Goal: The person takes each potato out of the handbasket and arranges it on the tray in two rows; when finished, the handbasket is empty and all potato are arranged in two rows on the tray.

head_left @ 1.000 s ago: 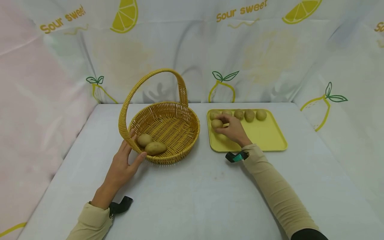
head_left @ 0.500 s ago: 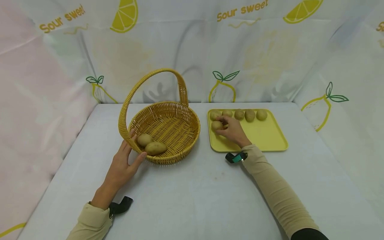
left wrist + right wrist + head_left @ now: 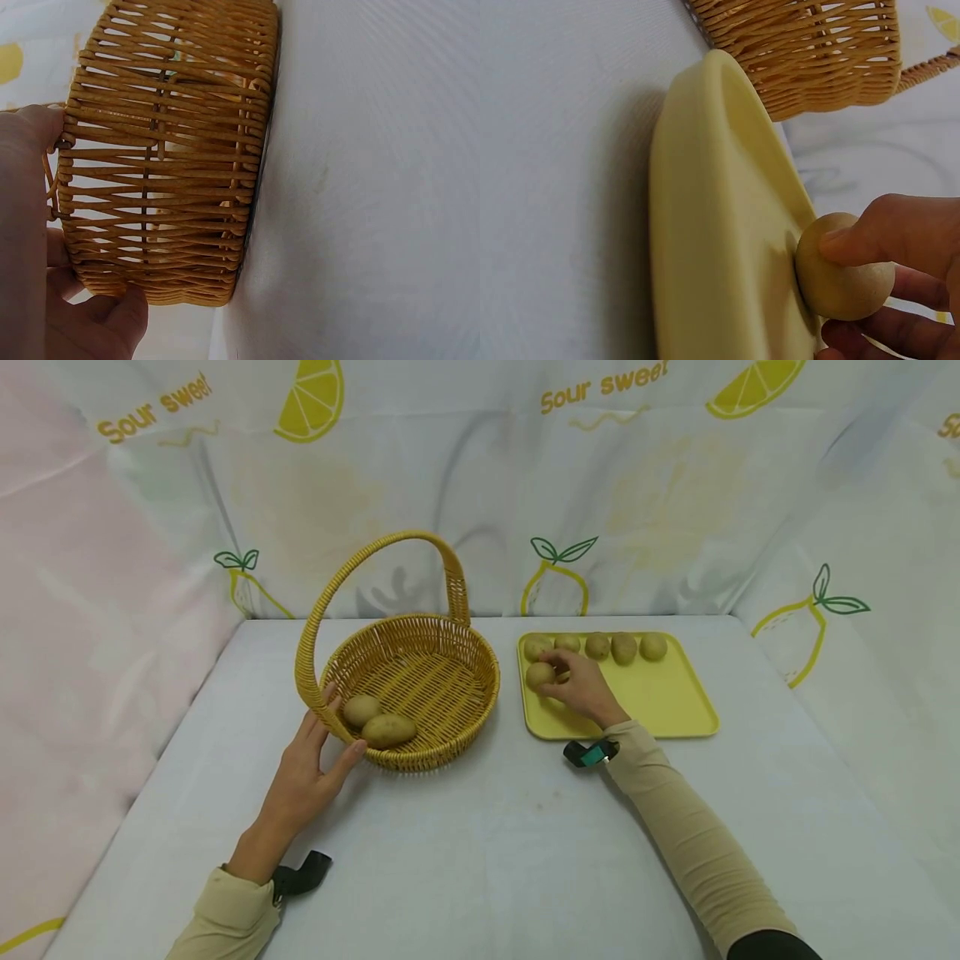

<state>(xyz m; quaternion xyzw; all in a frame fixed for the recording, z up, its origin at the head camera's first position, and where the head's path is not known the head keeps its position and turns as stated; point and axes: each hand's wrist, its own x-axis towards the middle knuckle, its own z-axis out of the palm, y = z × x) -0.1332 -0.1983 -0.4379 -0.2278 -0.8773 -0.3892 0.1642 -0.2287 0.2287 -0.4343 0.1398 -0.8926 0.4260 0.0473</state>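
A round yellow wicker basket (image 3: 408, 760) with a tall arched handle stands on the left of the table. My left hand (image 3: 300, 777) holds its near left side by the handle's foot, with the thumb at the rim and fingers against the outer wall (image 3: 165, 187). Two potatoes lie inside the basket, one roundish (image 3: 362, 710) and one longer (image 3: 388, 731). On the right, my right hand (image 3: 585, 685) pinches a small potato (image 3: 840, 277) between thumb and fingers at the left end of a yellow tray (image 3: 652, 702). The potato sits on or just at the tray surface.
Several potatoes (image 3: 623, 648) line the tray's far edge, and another shows partly behind my right fingers. A white cloth (image 3: 480, 843) covers the table. A lemon-print curtain (image 3: 480, 485) hangs behind and at both sides.
Almost nothing differs. My right hand stays on the potato at the tray's left end, with barely any shift, and my left hand keeps its place on the basket.
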